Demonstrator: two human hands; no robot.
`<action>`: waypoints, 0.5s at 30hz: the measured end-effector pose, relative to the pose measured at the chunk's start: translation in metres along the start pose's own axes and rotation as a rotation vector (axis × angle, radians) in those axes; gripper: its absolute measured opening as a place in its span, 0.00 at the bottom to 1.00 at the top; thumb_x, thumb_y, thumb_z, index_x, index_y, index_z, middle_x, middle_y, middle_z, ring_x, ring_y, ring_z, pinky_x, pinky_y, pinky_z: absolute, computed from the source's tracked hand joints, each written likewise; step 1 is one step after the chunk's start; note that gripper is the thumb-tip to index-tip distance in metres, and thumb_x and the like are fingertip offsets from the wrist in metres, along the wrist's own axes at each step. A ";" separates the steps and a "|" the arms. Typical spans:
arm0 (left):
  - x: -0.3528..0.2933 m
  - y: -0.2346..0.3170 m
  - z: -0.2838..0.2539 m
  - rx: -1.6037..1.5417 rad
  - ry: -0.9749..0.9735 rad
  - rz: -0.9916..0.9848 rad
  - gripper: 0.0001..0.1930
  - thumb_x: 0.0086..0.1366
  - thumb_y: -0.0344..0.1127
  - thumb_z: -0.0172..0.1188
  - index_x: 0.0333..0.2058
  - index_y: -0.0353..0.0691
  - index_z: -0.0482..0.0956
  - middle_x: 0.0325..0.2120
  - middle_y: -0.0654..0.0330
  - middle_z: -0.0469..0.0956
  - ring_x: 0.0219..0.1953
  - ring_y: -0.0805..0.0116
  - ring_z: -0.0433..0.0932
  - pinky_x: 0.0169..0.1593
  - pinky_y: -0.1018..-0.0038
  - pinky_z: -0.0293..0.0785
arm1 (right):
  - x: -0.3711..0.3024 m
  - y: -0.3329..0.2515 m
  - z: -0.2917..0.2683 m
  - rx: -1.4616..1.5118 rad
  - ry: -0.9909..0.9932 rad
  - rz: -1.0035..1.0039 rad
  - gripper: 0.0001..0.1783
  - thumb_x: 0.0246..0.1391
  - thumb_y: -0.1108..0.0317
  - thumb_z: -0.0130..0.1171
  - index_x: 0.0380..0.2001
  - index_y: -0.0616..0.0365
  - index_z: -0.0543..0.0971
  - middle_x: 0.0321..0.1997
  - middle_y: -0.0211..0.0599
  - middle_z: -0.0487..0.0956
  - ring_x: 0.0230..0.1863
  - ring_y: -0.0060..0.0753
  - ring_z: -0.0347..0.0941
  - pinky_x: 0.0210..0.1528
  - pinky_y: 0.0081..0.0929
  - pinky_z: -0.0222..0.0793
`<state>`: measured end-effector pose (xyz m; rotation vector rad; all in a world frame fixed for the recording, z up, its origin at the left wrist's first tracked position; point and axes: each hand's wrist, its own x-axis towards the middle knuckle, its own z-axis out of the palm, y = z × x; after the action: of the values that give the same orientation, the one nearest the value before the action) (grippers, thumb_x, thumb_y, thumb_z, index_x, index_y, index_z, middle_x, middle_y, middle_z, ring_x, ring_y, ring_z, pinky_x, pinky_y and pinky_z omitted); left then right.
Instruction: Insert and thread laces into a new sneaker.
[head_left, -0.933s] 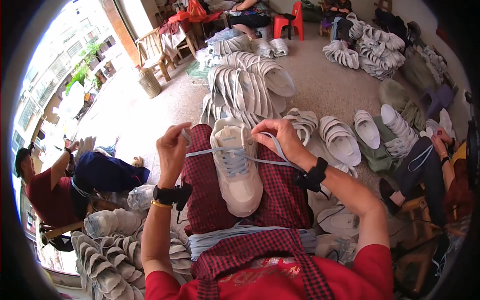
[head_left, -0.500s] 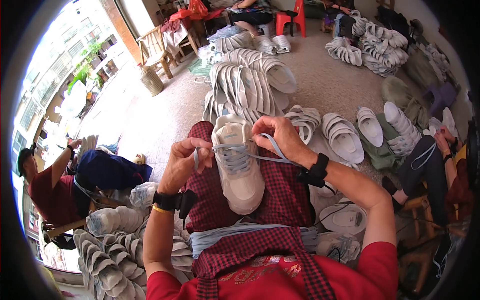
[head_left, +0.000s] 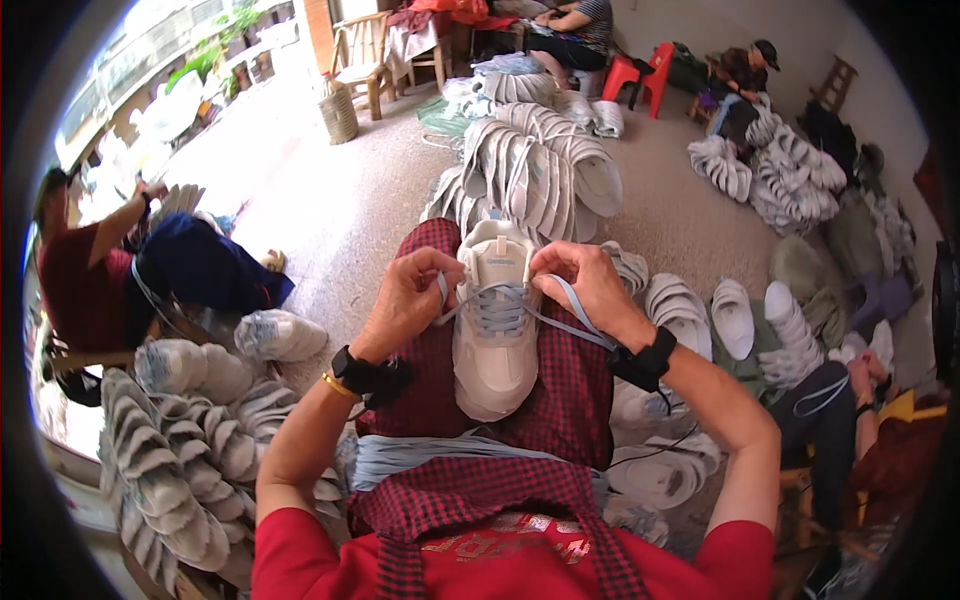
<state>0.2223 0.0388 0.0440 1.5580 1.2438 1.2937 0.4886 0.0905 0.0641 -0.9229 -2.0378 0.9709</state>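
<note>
A white sneaker upper [head_left: 495, 370] lies over my lap, toe toward me, on the red-and-black checked apron [head_left: 413, 385]. A light blue shoelace [head_left: 502, 310] crosses its front through the eyelets. My left hand [head_left: 405, 305] is closed in a pinch at the left eyelet edge, with a strand of the lace looping from its fingers. On the other side, my right hand [head_left: 590, 290] pinches at the upper right eyelet edge, and a lace strand trails under the palm toward the wrist. The fingertips hide the lace tips. A bundle of blue laces [head_left: 440, 455] lies across my waist.
Stacked shoe uppers [head_left: 520, 165] stand ahead of my knees, with further piles [head_left: 185, 480] at left and white uppers [head_left: 680, 310] at right. Co-workers sit at left, right and far back. A red chair [head_left: 640, 78] and a bamboo chair [head_left: 362, 65] stand behind.
My left hand has come up level with the upper eyelets, its fingers curled closer in. My right hand stays at the right eyelet edge. The whole view has shifted and tilted.
</note>
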 end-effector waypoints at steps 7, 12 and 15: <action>-0.013 -0.004 0.009 0.033 0.100 0.091 0.04 0.65 0.25 0.59 0.37 0.33 0.81 0.27 0.62 0.82 0.28 0.78 0.79 0.30 0.79 0.74 | 0.005 0.001 0.001 -0.026 -0.010 0.014 0.09 0.54 0.76 0.63 0.39 0.63 0.81 0.31 0.31 0.83 0.32 0.17 0.79 0.37 0.20 0.75; -0.007 -0.010 0.014 0.028 0.133 0.092 0.04 0.63 0.25 0.62 0.37 0.33 0.80 0.26 0.62 0.82 0.28 0.79 0.79 0.30 0.79 0.74 | 0.003 0.003 0.002 -0.011 -0.004 0.002 0.10 0.54 0.76 0.65 0.40 0.63 0.80 0.32 0.31 0.83 0.33 0.18 0.79 0.39 0.20 0.76; -0.004 -0.010 0.016 0.190 0.162 0.179 0.04 0.62 0.24 0.62 0.36 0.33 0.80 0.25 0.63 0.81 0.28 0.80 0.79 0.30 0.79 0.74 | 0.001 0.004 0.001 -0.010 0.003 0.002 0.10 0.54 0.77 0.64 0.41 0.63 0.80 0.32 0.32 0.83 0.33 0.18 0.79 0.39 0.21 0.76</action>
<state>0.2359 0.0378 0.0302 1.7608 1.3869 1.4750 0.4885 0.0930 0.0606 -0.9319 -2.0417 0.9606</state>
